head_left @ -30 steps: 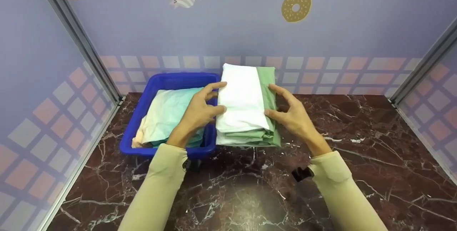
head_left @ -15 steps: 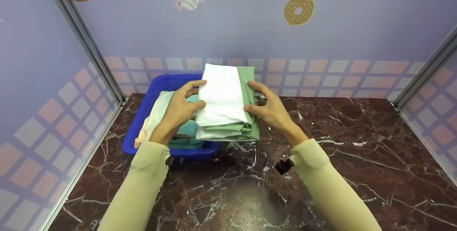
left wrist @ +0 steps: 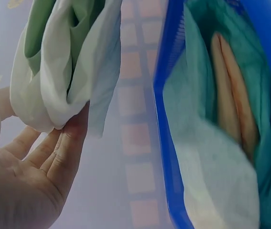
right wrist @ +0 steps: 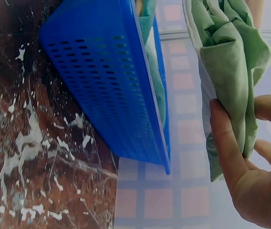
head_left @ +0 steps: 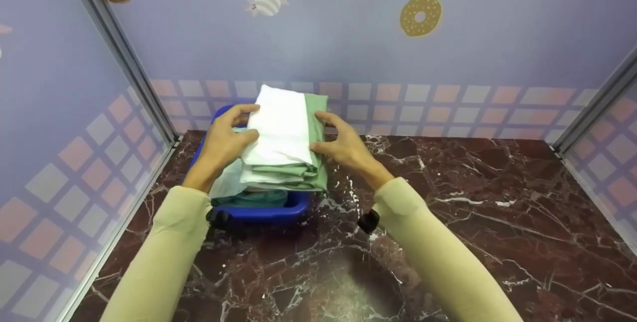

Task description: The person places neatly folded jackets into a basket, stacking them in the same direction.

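Observation:
A folded white and green cloth bundle [head_left: 280,125] is held up over the right part of a blue plastic basket [head_left: 271,214]. My left hand [head_left: 224,138] grips its left side, thumb on top and fingers beneath, as the left wrist view shows. On the opposite side my right hand [head_left: 347,146] pinches the green edge, with fingers under the layers in the right wrist view. Inside the basket lies a folded teal, pale and peach cloth [left wrist: 211,157], partly hidden in the head view by the bundle and my left hand. A gap separates the bundle from the basket in both wrist views.
The basket stands on a dark red marbled tabletop [head_left: 448,202], near the back wall [head_left: 343,38]. A side wall [head_left: 59,162] rises at the left, another [head_left: 607,133] at the right. The basket's side [right wrist: 97,67] is perforated.
Both hands have carried the folded bundle leftward, from beside the basket to above it. The bundle now covers more of the basket and the cloth inside. The grip looks the same.

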Demonstrator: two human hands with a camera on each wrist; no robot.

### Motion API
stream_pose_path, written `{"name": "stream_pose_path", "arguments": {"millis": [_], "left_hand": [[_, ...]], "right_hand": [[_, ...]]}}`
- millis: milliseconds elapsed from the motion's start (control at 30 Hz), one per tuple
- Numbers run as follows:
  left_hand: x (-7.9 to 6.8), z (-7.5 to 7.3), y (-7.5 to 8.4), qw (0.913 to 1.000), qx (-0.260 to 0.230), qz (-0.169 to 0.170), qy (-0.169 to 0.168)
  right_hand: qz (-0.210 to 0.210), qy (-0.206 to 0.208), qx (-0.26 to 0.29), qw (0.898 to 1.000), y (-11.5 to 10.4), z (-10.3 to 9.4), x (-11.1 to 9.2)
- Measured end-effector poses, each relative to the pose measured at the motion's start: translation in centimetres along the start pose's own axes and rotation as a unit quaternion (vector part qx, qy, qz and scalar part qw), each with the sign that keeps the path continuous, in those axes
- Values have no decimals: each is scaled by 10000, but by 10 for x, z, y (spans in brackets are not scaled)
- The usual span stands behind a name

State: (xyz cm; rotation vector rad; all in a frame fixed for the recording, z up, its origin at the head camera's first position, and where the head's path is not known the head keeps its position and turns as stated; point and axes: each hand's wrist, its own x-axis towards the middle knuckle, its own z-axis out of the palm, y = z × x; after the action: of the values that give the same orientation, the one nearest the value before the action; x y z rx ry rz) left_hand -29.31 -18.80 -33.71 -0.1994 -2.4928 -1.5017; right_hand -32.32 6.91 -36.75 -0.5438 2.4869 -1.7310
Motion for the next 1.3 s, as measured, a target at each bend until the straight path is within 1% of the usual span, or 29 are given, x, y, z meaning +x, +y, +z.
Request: {"name": "stream_pose_path", "arguments": {"millis": [167,300,400,500,567,767,933,1067,1233,1300], "left_hand": [[1,-13,-8,9998,4,-218,19],[1,-24,-16,9987,158,-478,104],[0,-32,-21,9973,299,-655,155],[0,-37,-27,9964,409,-717,188],[-1,-40,-30,9964,467,-681,209],[-1,-44,-38,9968,565,-506,263],[0,-45,-44,9964,673,-451,264],[1,-45,-46,9952,796,-540,201],[-2,-45,-52,9938,825,-745,12],[-3,-44,-55,9933,858,-768,-42]], "right_hand": [[195,-22,117,9997,-6,16,12],[302,-49,-102,9995,-9,33,22],[289,-56,-433,9986,-12,46,28],[244,-79,-577,9980,-11,56,30],[198,-68,-628,9978,-10,62,30],[135,-97,-566,9983,-7,72,30],[129,-83,-761,9970,-5,76,31],[109,-46,-920,9957,-3,79,31],[-159,-127,-1398,9900,1,82,30],[-233,-184,-1494,9883,2,84,29]]}}
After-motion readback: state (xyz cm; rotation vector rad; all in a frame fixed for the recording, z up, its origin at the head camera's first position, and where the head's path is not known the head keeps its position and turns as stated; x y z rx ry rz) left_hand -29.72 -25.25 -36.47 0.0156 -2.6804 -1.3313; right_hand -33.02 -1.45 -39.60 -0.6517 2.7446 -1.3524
